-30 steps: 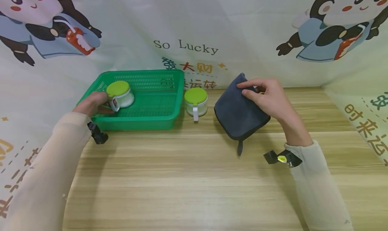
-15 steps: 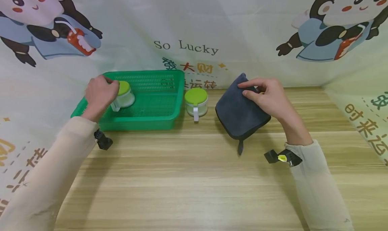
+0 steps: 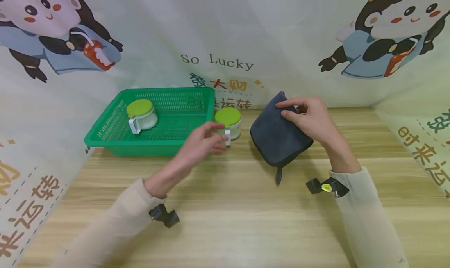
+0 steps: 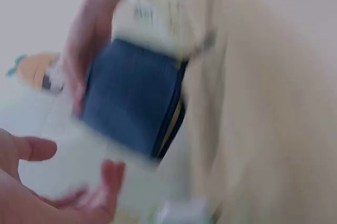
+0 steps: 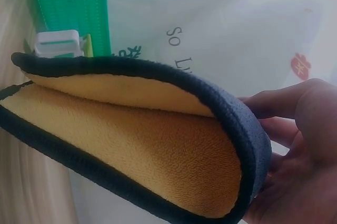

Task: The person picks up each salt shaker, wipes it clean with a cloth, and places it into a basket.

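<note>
My right hand pinches the upper corner of a folded dark blue cleaning cloth. In the right wrist view the cloth's plush yellow inner side shows between the dark-trimmed layers. My left hand hangs in front of the green basket's near right corner with its fingers loosely bent and nothing in them. Just beyond its fingertips, on the table, stands a seasoning jar with a lime-green lid and a pale handle; whether the fingers touch it I cannot tell. A matching jar stands inside the green basket.
The basket sits at the back left of the wood-grain table, close to a printed cloth backdrop. Its right wall is beside the jar on the table. A dark loop hangs from the folded cloth's lower corner.
My left hand has left the jar in the basket and swung right and toward me, to the front of the other jar. The right hand keeps its hold on the cloth.
</note>
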`<state>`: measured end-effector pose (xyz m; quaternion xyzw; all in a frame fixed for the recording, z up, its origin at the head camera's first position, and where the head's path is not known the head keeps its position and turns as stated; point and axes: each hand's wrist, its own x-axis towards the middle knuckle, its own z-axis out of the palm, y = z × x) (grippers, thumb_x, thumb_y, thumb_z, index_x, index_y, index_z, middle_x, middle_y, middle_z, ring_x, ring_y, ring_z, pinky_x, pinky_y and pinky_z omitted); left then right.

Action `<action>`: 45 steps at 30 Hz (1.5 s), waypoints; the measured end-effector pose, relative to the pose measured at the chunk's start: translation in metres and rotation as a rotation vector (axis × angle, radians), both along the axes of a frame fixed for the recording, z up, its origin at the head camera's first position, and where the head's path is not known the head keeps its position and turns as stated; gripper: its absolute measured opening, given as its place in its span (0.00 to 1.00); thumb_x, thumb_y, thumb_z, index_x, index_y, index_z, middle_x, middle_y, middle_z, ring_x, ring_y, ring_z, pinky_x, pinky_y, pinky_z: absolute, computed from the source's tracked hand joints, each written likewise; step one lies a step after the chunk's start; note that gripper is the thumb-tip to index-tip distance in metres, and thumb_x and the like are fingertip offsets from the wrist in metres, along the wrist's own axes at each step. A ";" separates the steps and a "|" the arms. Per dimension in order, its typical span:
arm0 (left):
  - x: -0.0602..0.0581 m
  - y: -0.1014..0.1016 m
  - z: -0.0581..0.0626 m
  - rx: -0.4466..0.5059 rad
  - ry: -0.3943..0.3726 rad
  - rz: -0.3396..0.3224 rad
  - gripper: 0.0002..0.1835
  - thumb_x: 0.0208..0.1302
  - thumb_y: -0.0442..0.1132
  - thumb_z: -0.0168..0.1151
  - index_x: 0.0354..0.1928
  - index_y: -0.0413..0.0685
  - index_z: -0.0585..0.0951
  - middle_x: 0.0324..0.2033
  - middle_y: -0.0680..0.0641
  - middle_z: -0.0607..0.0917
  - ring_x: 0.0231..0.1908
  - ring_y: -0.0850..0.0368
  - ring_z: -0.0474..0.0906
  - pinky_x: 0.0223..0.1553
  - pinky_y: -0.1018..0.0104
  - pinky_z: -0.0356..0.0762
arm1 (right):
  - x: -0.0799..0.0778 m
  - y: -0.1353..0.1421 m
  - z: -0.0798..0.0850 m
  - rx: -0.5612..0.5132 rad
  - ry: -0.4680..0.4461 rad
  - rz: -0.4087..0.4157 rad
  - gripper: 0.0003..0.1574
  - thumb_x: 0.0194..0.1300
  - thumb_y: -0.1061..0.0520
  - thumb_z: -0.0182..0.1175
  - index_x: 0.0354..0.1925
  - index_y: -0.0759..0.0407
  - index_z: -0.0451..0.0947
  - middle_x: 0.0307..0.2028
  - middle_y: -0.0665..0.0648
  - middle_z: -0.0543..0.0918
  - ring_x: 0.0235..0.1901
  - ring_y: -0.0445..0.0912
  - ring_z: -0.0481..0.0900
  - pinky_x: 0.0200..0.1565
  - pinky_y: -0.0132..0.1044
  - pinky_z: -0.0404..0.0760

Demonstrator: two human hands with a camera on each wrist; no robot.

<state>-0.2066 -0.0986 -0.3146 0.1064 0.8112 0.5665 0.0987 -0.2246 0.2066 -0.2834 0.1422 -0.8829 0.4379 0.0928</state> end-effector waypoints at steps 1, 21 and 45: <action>0.005 0.009 -0.008 0.050 -0.071 -0.004 0.32 0.73 0.40 0.56 0.75 0.40 0.63 0.62 0.34 0.79 0.57 0.38 0.83 0.58 0.51 0.83 | 0.000 0.000 0.000 0.004 0.001 0.003 0.17 0.73 0.58 0.63 0.58 0.55 0.86 0.61 0.62 0.83 0.34 0.44 0.76 0.32 0.29 0.72; -0.037 0.048 -0.083 0.363 -0.415 0.277 0.31 0.74 0.43 0.54 0.74 0.52 0.56 0.72 0.33 0.59 0.62 0.33 0.74 0.60 0.48 0.80 | -0.001 -0.005 -0.011 0.023 -0.033 0.016 0.18 0.73 0.59 0.62 0.58 0.55 0.86 0.63 0.61 0.82 0.49 0.51 0.79 0.41 0.30 0.74; -0.056 0.047 -0.082 0.342 -0.340 0.281 0.12 0.81 0.44 0.43 0.48 0.46 0.75 0.54 0.42 0.71 0.44 0.53 0.71 0.46 0.62 0.80 | -0.004 -0.004 -0.007 0.053 -0.042 0.001 0.18 0.74 0.59 0.61 0.59 0.55 0.85 0.65 0.62 0.80 0.52 0.54 0.80 0.43 0.31 0.76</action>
